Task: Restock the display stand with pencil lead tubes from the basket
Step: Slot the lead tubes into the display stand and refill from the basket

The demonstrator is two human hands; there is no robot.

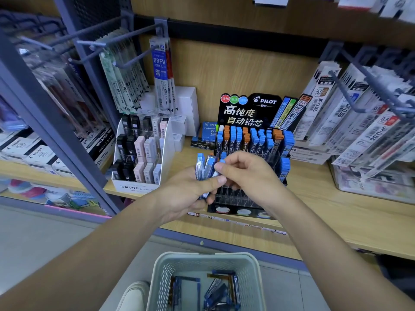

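Observation:
A black Pilot display stand (256,113) sits on the wooden shelf, its upper rows filled with blue- and orange-capped lead tubes (247,138) and its clear lower slots bare. My left hand (190,194) grips a bunch of blue-capped lead tubes (204,167) in front of the stand. My right hand (244,173) pinches the top of one blue-capped tube (221,162) in that bunch. Below, a pale green perforated basket (253,277) holds several more blue and orange lead tubes (215,290).
A white Mono lead display (139,187) stands left of the Pilot stand. Hanging refill packs (161,75) on metal hooks overhang left and right. Stacked refill packs (363,122) crowd the right. The wooden shelf edge (336,234) runs across. A shoe (134,295) shows beside the basket.

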